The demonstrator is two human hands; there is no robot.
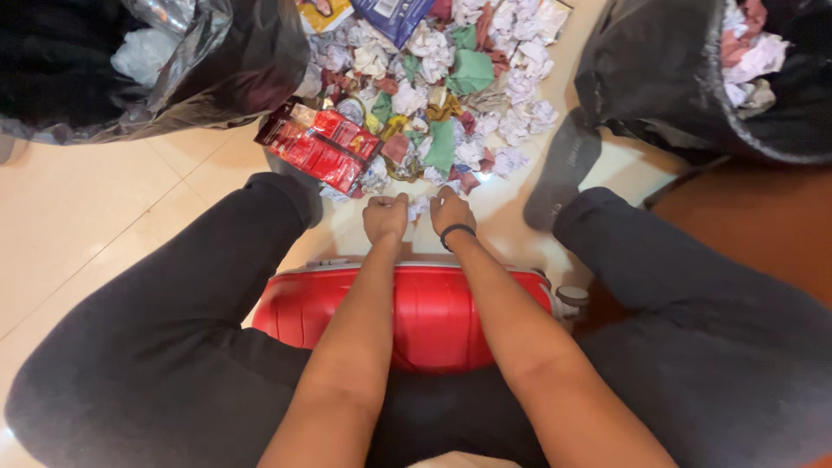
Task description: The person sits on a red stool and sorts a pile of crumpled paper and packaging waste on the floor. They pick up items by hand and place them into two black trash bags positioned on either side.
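Note:
My left hand [385, 217] and my right hand [451, 211] are side by side, both closed, at the near edge of a pile of crumpled paper [451, 95]. They pinch a small white crumpled piece [419, 206] between them. The pile mixes white, green, maroon and yellow scraps. A black band circles my right wrist [457, 232]. I sit on a red hard case [433, 312] with my legs in dark trousers spread to either side.
A shiny red wrapper [316, 146] lies left of the pile. A black bag [130, 61] stands open at the upper left, another black bag [693, 69] with crumpled paper at the upper right. A dark sock [563, 169] lies on the cream tile floor [87, 217].

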